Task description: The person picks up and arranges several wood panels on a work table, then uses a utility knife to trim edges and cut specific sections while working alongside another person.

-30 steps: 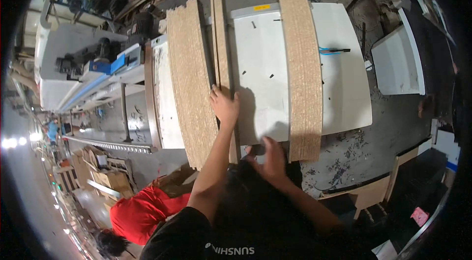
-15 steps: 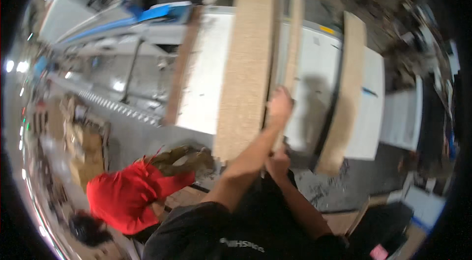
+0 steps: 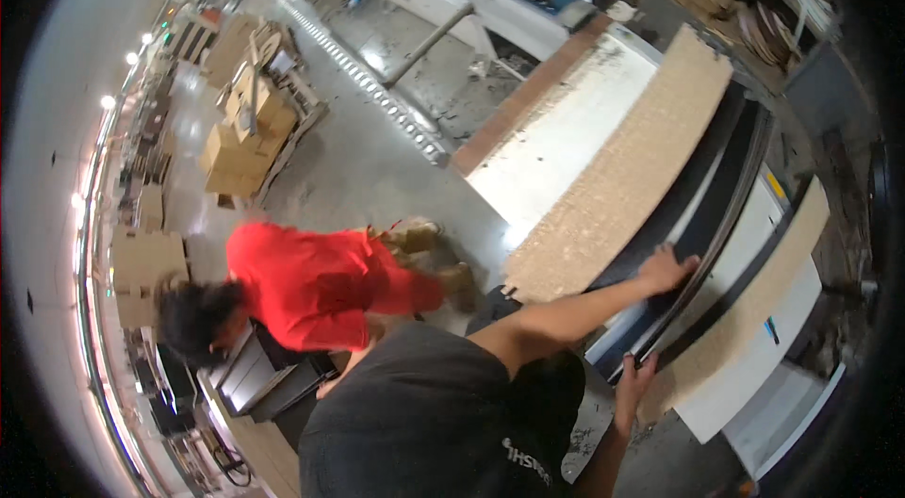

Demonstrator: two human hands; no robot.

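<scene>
Across the work surface to my right runs a long narrow dark board (image 3: pixel 728 215), tilted, with its dark face and thin edge showing. My left hand (image 3: pixel 667 270) lies across its middle, thumb apart and fingers hooked at its edge. At the board's near end, my right hand (image 3: pixel 638 381) is closed on the corner, fingers round the edge. Left of it lies a wide tan chipboard panel (image 3: pixel 617 178) with rough, chipped ends. On the other side rests a tan strip (image 3: pixel 754 310) with a black edge.
A white panel (image 3: pixel 556 140) and a brown strip (image 3: pixel 528 97) lie beyond the chipboard. Close on my left, a person in a red shirt (image 3: pixel 311 281) bends over dark panels. A perforated metal rail (image 3: pixel 368 79) and stacked cardboard boxes (image 3: pixel 250 135) stand farther left.
My view has swung left, so the boards appear farther right and slanted. The narrow board, earlier showing its tan side, now shows dark. The person in red appears nearer.
</scene>
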